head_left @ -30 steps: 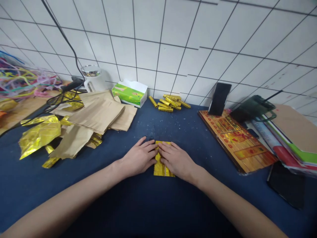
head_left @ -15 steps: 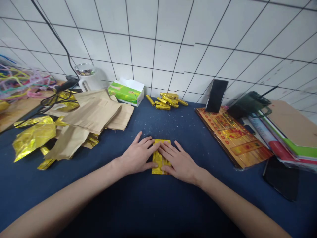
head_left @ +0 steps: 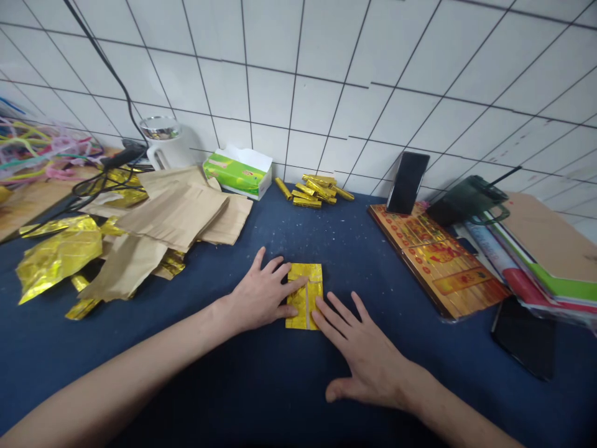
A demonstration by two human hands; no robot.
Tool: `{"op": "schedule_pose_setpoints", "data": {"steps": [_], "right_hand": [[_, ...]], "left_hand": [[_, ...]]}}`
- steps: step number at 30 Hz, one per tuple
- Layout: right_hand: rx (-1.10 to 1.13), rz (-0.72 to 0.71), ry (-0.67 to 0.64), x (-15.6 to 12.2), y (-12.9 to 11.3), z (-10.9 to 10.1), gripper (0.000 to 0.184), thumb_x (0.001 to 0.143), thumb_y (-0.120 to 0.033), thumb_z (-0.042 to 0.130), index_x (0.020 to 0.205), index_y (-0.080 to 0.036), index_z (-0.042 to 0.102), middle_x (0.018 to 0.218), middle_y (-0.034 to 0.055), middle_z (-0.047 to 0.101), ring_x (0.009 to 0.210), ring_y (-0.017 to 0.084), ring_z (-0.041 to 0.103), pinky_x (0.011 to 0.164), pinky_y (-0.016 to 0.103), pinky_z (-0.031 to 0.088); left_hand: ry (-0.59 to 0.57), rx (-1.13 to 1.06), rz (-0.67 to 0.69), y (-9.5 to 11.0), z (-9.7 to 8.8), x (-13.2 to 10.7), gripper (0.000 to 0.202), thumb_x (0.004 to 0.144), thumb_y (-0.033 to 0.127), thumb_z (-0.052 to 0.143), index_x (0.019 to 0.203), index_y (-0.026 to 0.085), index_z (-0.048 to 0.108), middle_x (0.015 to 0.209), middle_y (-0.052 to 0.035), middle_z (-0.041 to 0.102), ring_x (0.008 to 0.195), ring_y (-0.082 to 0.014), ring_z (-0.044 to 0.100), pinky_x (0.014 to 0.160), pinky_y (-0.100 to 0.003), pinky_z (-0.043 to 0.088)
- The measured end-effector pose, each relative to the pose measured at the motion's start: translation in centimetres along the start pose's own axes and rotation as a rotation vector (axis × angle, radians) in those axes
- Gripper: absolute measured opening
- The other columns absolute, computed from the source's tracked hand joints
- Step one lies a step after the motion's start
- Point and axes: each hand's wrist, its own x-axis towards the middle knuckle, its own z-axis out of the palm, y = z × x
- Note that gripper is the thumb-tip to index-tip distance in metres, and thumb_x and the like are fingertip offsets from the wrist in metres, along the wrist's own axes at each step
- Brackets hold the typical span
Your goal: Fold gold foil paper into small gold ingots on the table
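Observation:
A small rectangle of folded gold foil paper (head_left: 314, 280) lies flat on the dark blue tabletop (head_left: 275, 379), with a seam running down its middle. My left hand (head_left: 263, 292) rests over its left side, fingers spread, the index finger and thumb lying on the foil. My right hand (head_left: 368, 348) is at the lower right of the paper, fingers spread and thumb stretched out. Its fingertips are at the paper's right edge; whether they touch it I cannot tell. Neither hand grips anything.
Several gold foil rolls (head_left: 313, 191) lie by the tiled wall beside a green tissue pack (head_left: 237, 173). Brown paper sheets (head_left: 175, 208) and gold foil scraps (head_left: 63, 252) spread leftward, near a white mug (head_left: 163, 146). Rightward, a phone (head_left: 408, 182) leans above an orange-gold pack (head_left: 443, 255).
My right hand has moved off the foil paper, down and to the right, with its fingers spreading. My left hand stays nearly in place. More of the paper shows.

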Motion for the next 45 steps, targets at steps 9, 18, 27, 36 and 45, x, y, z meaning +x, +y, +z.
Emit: {"op": "schedule_pose_setpoints", "data": {"steps": [9, 18, 27, 36, 45], "right_hand": [[0.093, -0.162, -0.039, -1.9, -1.3, -2.7, 0.066, 0.082, -0.053, 0.040, 0.137, -0.021, 0.022, 0.139, 0.0071, 0.032, 0.130, 0.029, 0.016, 0.101, 0.061, -0.001], [-0.193, 0.084, 0.248, 3.9, 2.9, -2.4, 0.042, 0.089, -0.036, 0.034, 0.128, -0.020, 0.039, 0.134, 0.0043, 0.041, 0.129, 0.026, 0.024, 0.100, 0.060, 0.016], [-0.239, 0.075, 0.232, 3.6, 3.3, -1.3, 0.049, 0.087, -0.044, 0.034, 0.131, -0.021, 0.035, 0.137, 0.0046, 0.036, 0.129, 0.028, 0.022, 0.099, 0.061, 0.017], [-0.232, 0.076, 0.252, 3.6, 3.2, -1.2, 0.050, 0.087, -0.043, 0.035, 0.130, -0.018, 0.036, 0.138, 0.0062, 0.035, 0.128, 0.029, 0.023, 0.098, 0.062, 0.018], [-0.108, -0.076, 0.307, 2.2, 2.3, -2.1, 0.033, 0.078, -0.007, 0.042, 0.105, -0.020, 0.056, 0.130, 0.0073, 0.046, 0.125, 0.022, 0.030, 0.103, 0.051, 0.020]], "left_hand": [[-0.002, -0.001, -0.009, 0.2, 0.0, 0.0, 0.052, 0.079, 0.052, 0.046, 0.126, 0.031, 0.040, 0.118, -0.0082, 0.048, 0.117, -0.0293, 0.036, 0.099, -0.058, 0.011], [-0.003, 0.009, 0.007, 0.3, 0.3, 0.1, 0.052, 0.079, 0.051, 0.047, 0.128, 0.037, 0.035, 0.120, -0.0079, 0.047, 0.118, -0.0304, 0.036, 0.098, -0.059, 0.011], [-0.020, 0.011, 0.015, 0.5, 0.4, 0.0, 0.049, 0.079, 0.047, 0.051, 0.125, 0.035, 0.040, 0.124, -0.0096, 0.046, 0.120, -0.0316, 0.035, 0.098, -0.060, 0.013], [-0.026, -0.094, 0.146, 0.6, 1.1, -0.2, 0.038, 0.087, 0.032, 0.042, 0.124, 0.023, 0.041, 0.134, -0.0067, 0.040, 0.126, -0.0231, 0.030, 0.104, -0.046, 0.018], [-0.095, -0.284, 0.141, 0.3, -0.4, 0.2, 0.042, 0.081, 0.024, 0.046, 0.123, 0.021, 0.040, 0.131, -0.0083, 0.042, 0.122, -0.0224, 0.036, 0.103, -0.043, 0.021]]}}
